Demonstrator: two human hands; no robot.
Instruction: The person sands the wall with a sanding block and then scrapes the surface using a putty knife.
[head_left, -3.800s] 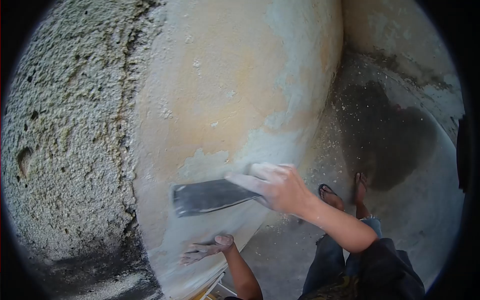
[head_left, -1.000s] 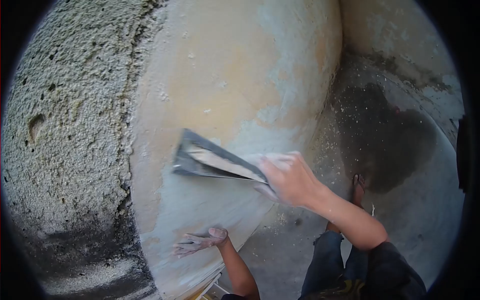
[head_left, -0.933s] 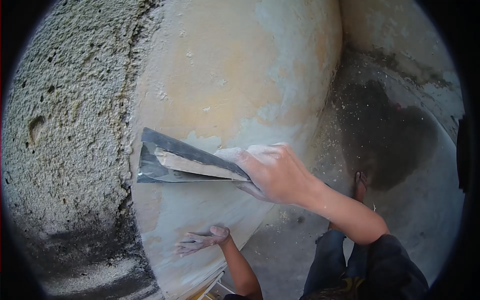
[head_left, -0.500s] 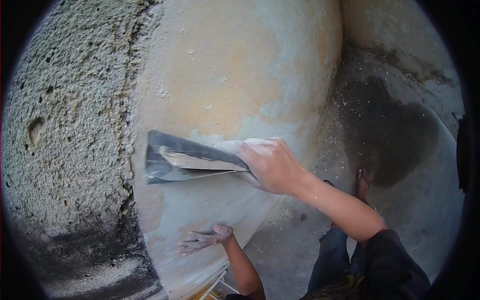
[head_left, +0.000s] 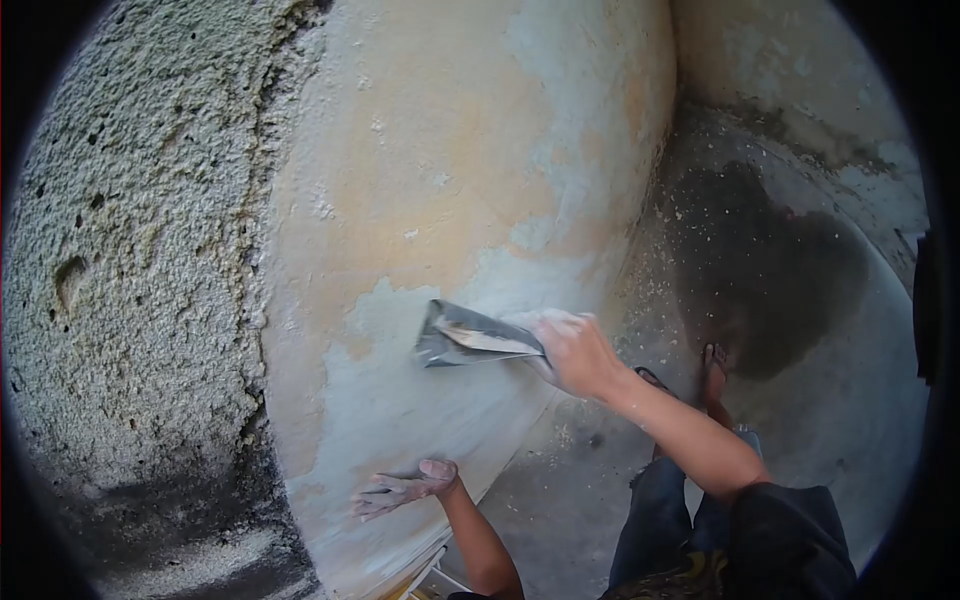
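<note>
My right hand [head_left: 575, 350], dusted white over the fingers, grips the narrow end of a dark, flared scraper [head_left: 475, 338]. A light wood-coloured strip shows along the scraper's middle. Its wide end points left and lies against or very near the smooth wall [head_left: 440, 170], which has peach and pale blue patches; exact contact cannot be made out. Lower down, my left hand [head_left: 405, 488] rests by the same wall, its fingers stretched out and coated in pale dust. It holds nothing visible.
Rough, pitted plaster [head_left: 150, 250] borders the smooth wall on the left. A concrete floor [head_left: 560, 500] with flakes and a dark wet-looking patch [head_left: 770, 270] lies to the right, where my feet stand. A white-framed object [head_left: 435, 580] shows at the bottom edge.
My right hand and the scraper have shifted; the scraper's wide end has moved right, away from the rough plaster edge. My left hand stays in nearly the same place.
</note>
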